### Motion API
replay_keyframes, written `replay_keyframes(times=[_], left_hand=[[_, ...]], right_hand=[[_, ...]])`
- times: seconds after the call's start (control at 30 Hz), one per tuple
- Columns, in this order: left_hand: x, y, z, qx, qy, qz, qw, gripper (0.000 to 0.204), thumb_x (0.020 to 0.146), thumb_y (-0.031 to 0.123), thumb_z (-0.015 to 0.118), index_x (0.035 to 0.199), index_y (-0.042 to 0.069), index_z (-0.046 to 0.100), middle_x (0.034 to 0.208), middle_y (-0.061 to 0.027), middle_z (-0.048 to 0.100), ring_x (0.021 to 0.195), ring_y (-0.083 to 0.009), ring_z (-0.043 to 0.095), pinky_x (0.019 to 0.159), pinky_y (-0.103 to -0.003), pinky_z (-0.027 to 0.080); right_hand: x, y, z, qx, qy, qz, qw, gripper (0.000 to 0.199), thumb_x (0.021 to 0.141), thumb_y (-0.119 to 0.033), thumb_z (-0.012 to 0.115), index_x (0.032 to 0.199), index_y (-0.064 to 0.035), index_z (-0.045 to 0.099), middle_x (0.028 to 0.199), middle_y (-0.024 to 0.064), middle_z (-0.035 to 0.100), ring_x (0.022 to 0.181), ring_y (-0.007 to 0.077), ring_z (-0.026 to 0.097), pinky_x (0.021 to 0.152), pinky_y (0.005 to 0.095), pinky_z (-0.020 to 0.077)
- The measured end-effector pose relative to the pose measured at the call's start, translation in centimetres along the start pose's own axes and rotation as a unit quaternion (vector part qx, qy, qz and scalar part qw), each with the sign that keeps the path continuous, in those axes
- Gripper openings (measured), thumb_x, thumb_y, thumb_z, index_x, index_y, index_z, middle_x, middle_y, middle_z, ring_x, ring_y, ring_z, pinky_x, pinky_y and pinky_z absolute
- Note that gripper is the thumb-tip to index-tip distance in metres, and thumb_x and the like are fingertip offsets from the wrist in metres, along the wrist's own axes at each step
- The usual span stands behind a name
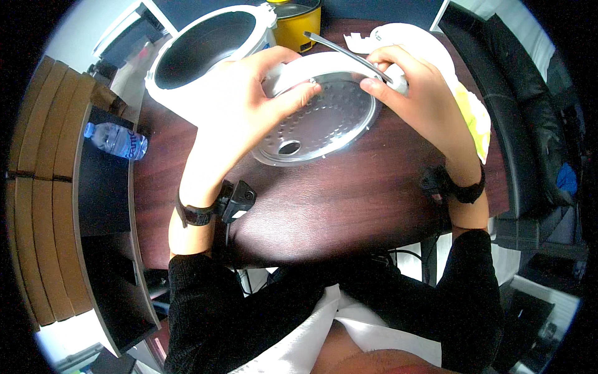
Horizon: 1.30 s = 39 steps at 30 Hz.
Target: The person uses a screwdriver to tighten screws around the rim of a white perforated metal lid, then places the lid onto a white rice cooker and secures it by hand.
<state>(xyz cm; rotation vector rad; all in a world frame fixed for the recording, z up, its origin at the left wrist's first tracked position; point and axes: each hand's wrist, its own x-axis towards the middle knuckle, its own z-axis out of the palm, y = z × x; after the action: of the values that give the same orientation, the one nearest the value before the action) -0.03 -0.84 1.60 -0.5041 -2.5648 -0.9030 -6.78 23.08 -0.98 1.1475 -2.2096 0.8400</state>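
Over the dark wood tabletop (324, 206) the person holds a round rice cooker lid (324, 112), tilted so its underside faces up toward them and its lower rim rests near the tabletop's middle. The lid is round, with no long axis; a thin grey handle bar (346, 51) runs across its top edge from upper left to lower right.

At far left a water bottle (115, 140) lies on a black shelf (103, 206) beside wooden slats. The white cooker body (205, 47) stands open at the tabletop's far left, a yellow pot (299, 22) behind it.

The left hand (249, 93) is curled around the lid's left rim, fingertips on the metal. The lid's inner plate is shiny, perforated, with one larger hole low down.

The right hand (417, 93) pinches the lid's right edge by the bar. A black sofa (529, 124) stands at right.
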Motion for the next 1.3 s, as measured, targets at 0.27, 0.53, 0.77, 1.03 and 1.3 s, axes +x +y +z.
replay_keyframes(times=[0.27,0.53,0.77,1.03,1.3], left_hand=[[0.4,-0.2,0.1,-0.018,0.034,0.007,0.999,0.035,0.079,0.031,0.076,0.098,0.003,0.069,0.079,-0.012,0.07,0.065,-0.0169,0.067,0.061,-0.028,0.053],[0.1,-0.9,0.4,0.037,0.046,0.011,0.998,0.033,0.079,0.034,0.074,0.094,0.005,0.07,0.078,-0.0139,0.07,0.064,-0.0232,0.069,0.061,-0.032,0.055],[0.2,-1.0,0.2,0.059,0.047,0.011,0.997,0.034,0.078,0.034,0.074,0.096,0.005,0.069,0.075,-0.0141,0.069,0.064,-0.0242,0.069,0.061,-0.034,0.054],[0.2,-0.7,0.1,0.068,0.051,0.024,0.996,0.035,0.079,0.034,0.073,0.096,0.004,0.068,0.074,-0.0156,0.068,0.066,-0.0255,0.069,0.062,-0.034,0.054],[0.1,-0.2,0.5,0.125,0.074,0.063,0.987,0.035,0.078,0.027,0.075,0.099,0.0,0.067,0.081,-0.0198,0.069,0.073,-0.0293,0.07,0.067,-0.035,0.054]], right_hand=[[-0.7,-2.1,-3.8,0.03,-0.084,0.048,0.995,0.037,0.078,-0.004,0.069,0.113,-0.0011,0.056,0.096,0.008,0.06,0.09,0.018,0.059,0.078,0.0288,0.0465],[-2.1,-2.7,-4.6,0.043,-0.213,0.07,0.974,0.035,0.087,-0.012,0.062,0.119,0.0,0.058,0.106,0.0159,0.066,0.097,0.0247,0.064,0.086,0.0322,0.0481],[-2.6,-3.2,-4.5,0.021,-0.201,0.066,0.977,0.031,0.086,-0.017,0.064,0.114,-0.0042,0.061,0.097,0.0183,0.066,0.089,0.036,0.063,0.079,0.0401,0.0485],[-2.6,-3.7,-4.9,-0.017,-0.221,0.062,0.973,0.038,0.086,-0.014,0.064,0.121,-0.0001,0.058,0.111,0.0184,0.065,0.099,0.0317,0.064,0.084,0.0353,0.0494],[-2.8,-5.6,-5.6,-0.091,-0.264,0.102,0.955,0.038,0.089,-0.014,0.06,0.124,-0.0031,0.054,0.103,0.0173,0.066,0.088,0.0323,0.064,0.077,0.0376,0.0493]])
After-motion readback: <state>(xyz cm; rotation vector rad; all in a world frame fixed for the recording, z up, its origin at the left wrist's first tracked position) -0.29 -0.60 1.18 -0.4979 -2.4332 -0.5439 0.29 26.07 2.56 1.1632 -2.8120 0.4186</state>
